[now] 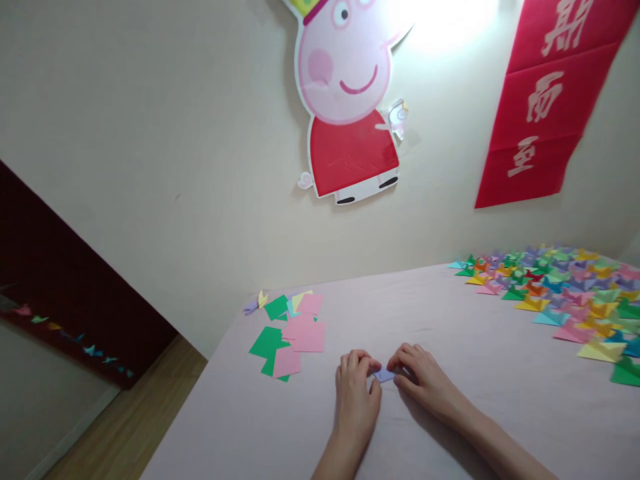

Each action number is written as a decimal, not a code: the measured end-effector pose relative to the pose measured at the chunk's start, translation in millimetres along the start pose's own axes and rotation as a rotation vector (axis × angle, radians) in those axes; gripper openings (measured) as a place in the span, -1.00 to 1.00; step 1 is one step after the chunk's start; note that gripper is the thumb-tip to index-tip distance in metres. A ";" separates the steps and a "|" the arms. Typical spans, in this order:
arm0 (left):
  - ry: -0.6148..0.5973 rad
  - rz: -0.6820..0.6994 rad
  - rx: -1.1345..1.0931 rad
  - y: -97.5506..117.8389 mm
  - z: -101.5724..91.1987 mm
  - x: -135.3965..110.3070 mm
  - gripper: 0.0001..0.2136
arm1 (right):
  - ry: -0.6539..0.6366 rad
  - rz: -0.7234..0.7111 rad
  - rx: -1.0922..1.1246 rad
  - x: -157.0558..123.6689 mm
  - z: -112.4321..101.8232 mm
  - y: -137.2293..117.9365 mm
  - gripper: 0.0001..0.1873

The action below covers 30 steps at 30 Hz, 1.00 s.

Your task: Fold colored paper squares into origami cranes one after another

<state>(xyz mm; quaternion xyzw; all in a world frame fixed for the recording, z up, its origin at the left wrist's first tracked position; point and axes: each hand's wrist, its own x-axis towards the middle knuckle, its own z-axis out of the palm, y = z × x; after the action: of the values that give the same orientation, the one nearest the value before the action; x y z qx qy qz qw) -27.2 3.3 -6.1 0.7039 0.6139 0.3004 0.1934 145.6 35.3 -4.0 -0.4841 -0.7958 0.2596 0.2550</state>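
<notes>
Lavender folded paper [384,376] lies between left hand [358,390] and right hand [419,375], each pinching one end. Coloured paper squares [309,335] lie left, origami figures [533,304] far right

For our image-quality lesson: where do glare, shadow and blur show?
Head view: glare washes out the upper wall beside the pig cutout; head view: a shadow lies on the table below the right forearm; head view: the folded papers at far right look soft.
</notes>
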 end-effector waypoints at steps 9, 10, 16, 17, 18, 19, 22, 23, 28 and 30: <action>0.018 0.065 -0.036 -5.9 -2.7 11.5 -0.82 | 0.091 -0.097 -0.033 4.1 10.1 8.3 -0.88; 0.023 0.064 -0.041 -5.9 -2.3 13.1 -0.81 | 0.109 -0.097 -0.037 5.2 11.9 10.0 -0.87; 0.042 0.054 -0.162 -1.8 2.5 18.6 -0.87 | 0.173 -0.098 0.012 6.7 13.8 13.3 -0.78; 0.037 0.051 -0.179 -1.2 3.7 19.0 -0.89 | 0.173 -0.103 0.017 6.3 13.4 12.6 -0.78; 0.033 0.046 -0.191 -0.7 4.9 19.2 -0.92 | 0.171 -0.112 0.023 6.0 13.2 11.7 -0.79; 0.034 0.038 -0.202 -0.2 5.7 19.2 -0.93 | 0.168 -0.124 0.027 5.7 13.0 10.7 -0.79; 0.039 0.024 -0.262 2.0 6.4 18.5 -0.91 | 0.169 -0.157 0.018 5.8 11.2 6.9 -0.81; 0.042 0.022 -0.290 2.9 6.2 18.1 -0.90 | 0.173 -0.165 0.005 6.1 9.6 5.6 -0.80; 0.123 -0.024 -0.519 -0.7 6.6 20.5 -0.91 | 0.151 -0.197 -0.053 5.7 -14.3 9.5 -0.82; 0.192 -0.090 -0.564 -8.9 7.5 24.5 -0.91 | 0.210 -0.121 -0.093 1.0 -30.8 20.0 -0.80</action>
<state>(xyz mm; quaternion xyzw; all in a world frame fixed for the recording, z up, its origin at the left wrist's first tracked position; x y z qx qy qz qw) -27.3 29.6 -12.8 0.5631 0.5522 0.5153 0.3355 178.2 49.3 5.5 -0.4708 -0.8037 0.1545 0.3294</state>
